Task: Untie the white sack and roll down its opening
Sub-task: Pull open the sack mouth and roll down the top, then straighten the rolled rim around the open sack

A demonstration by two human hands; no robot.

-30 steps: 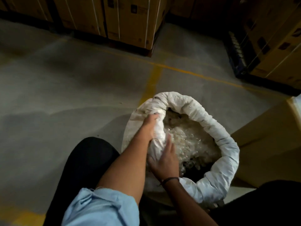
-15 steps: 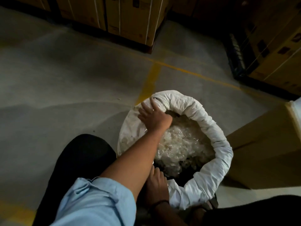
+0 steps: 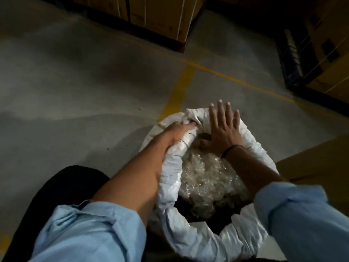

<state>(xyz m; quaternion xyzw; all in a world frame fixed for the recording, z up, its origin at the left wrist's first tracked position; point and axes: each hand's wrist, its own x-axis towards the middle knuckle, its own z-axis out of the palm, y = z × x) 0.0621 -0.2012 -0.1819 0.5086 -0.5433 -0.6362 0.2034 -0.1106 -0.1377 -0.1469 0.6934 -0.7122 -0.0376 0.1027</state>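
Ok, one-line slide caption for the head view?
Left hand grips the white sack's rolled rim while the open right hand presses its far edge.

The sack (image 3: pixel 190 241) stands on the floor (image 3: pixel 75 91) in front of the person, between the two arms. Plastic pieces (image 3: pixel 209 178) lie inside it. The left hand (image 3: pixel 177 131) is on the far left part of the rim, the right hand (image 3: pixel 222 127) just beside it, on the far edge. Boxes (image 3: pixel 162 14) stand behind, and more boxes (image 3: pixel 324 53) to the right.
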